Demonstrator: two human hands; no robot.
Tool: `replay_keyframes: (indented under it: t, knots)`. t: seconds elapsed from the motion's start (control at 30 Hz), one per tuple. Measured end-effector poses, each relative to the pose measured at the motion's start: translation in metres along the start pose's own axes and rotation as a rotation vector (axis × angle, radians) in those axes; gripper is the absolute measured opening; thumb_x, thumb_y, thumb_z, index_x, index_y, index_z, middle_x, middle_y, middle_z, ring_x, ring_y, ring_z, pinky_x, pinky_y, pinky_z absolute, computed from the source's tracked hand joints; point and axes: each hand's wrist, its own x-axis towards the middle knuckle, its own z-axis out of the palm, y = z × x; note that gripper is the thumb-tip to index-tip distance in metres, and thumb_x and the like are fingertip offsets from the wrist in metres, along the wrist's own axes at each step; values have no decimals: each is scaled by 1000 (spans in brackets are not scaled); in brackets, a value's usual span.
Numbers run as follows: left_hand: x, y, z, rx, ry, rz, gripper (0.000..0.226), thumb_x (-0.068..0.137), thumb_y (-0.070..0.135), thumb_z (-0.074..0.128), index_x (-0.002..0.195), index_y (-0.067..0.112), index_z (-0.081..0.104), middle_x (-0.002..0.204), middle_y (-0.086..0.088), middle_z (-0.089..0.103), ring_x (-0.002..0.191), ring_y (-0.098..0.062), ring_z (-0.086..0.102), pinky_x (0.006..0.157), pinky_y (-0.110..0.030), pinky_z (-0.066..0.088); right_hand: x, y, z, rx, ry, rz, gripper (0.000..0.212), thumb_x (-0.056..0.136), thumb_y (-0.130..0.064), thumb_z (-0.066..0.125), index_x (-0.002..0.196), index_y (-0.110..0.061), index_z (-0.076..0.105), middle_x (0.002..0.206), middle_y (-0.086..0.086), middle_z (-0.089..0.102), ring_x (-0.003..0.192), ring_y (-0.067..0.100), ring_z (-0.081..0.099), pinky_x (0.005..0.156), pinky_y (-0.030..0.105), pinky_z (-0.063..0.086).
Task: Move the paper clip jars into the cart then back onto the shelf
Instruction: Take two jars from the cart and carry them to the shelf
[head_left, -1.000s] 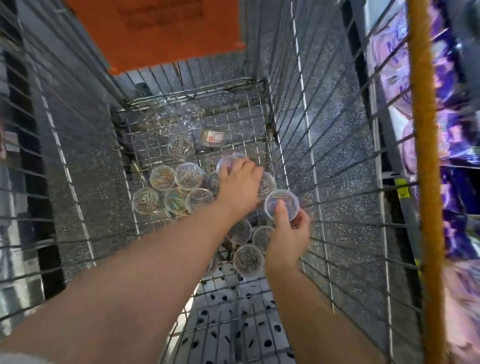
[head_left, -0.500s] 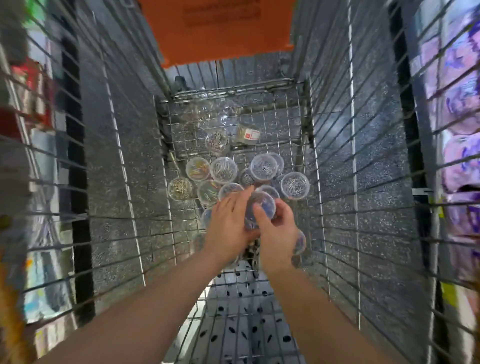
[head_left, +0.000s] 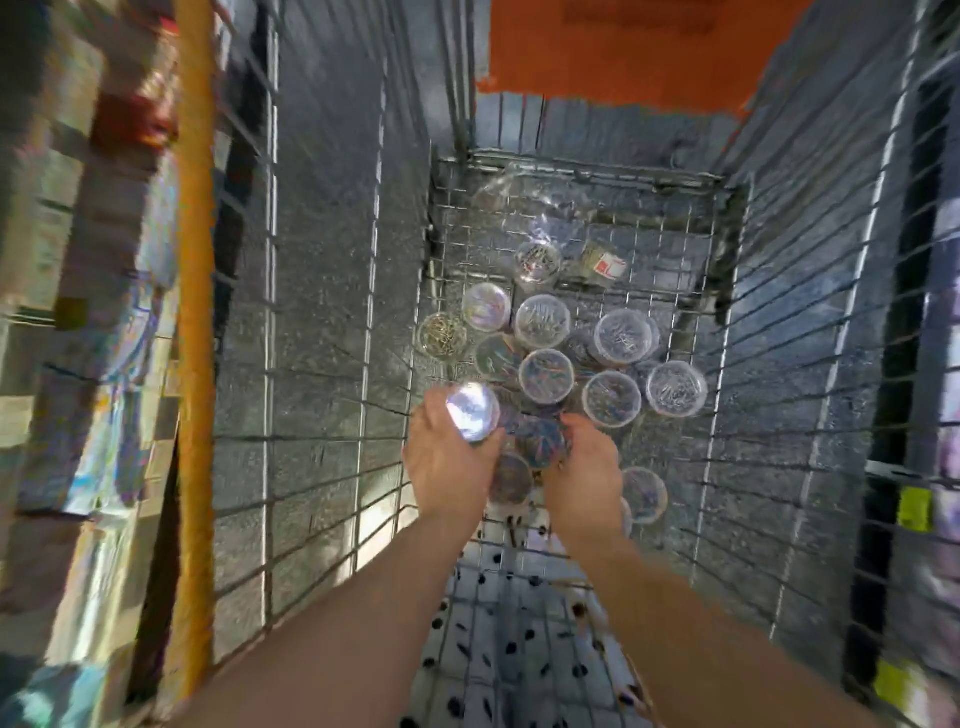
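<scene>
Head view, wire cart (head_left: 571, 171), speckled grey floor (head_left: 322, 234)

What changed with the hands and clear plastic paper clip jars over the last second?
The left hand left the pile and now grips a clear round lidded jar, raised leftward. The right hand, earlier holding a jar, curls round a jar of coloured clips in the pile. The other jars in the wire cart stayed put.

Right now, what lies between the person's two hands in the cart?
In the head view, two paper clip jars sit between the left hand and right hand: one beside the right hand, another lower in the frame.
</scene>
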Motion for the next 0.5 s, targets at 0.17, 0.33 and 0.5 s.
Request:
replay_keyframes:
  t: [0.17,0.33,0.5]
  knots:
    - [-12,-13,7,-33,-24,-21,78,73,38,74,137,16,34,134,-10,45,124,-29,41,103,-44,32,6,2,-3,-361,-121,-127,52,91,-22,51,140,-23,33,140,-1,45,127,26,37,100,37,32]
    - [-20,-21,9,-48,-33,-29,79,73,38,75,137,15,34,133,-9,45,122,-28,43,102,-43,34,11,4,-3,-500,-143,-227,59,89,-29,57,140,-30,27,139,-7,45,125,23,34,97,39,30]
    - [-19,-21,9,-39,-59,-59,79,73,39,75,136,21,31,133,-3,45,122,-22,42,105,-40,29,11,5,-7,-528,-190,-318,77,81,-45,66,144,-34,21,142,-8,40,128,24,31,103,39,25]
